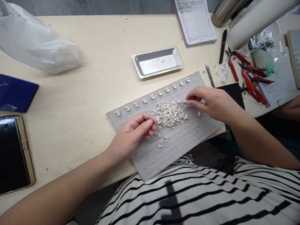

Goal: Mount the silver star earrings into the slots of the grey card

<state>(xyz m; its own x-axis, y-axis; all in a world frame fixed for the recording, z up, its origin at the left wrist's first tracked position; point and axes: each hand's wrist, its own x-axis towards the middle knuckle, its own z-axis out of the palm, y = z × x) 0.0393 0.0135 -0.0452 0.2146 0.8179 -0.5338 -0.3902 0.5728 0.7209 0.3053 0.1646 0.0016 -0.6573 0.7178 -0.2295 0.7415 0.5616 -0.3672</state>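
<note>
A grey slotted ring display board (161, 157) lies tilted across the table's front edge. Several silver rings (152, 97) stand in a row in its far slots. In the middle lies a heap of silver rings (171, 114), with a few loose rings (160, 144) nearer to me. My left hand (137, 129) is at the heap's left side, thumb and fingers pinched together; whatever is between them is hidden. On the heap's right, my right hand (208, 101) has its thumb and forefinger closed on a small silver ring at the fingertips.
Beyond the board sits a shallow metal tray (159, 62). Red-handled pliers (252, 86), a black pen (223, 47) and a form pad (198, 23) lie to the right. On the left are a white plastic bag (39, 40), a blue box (17, 93) and a phone (14, 154).
</note>
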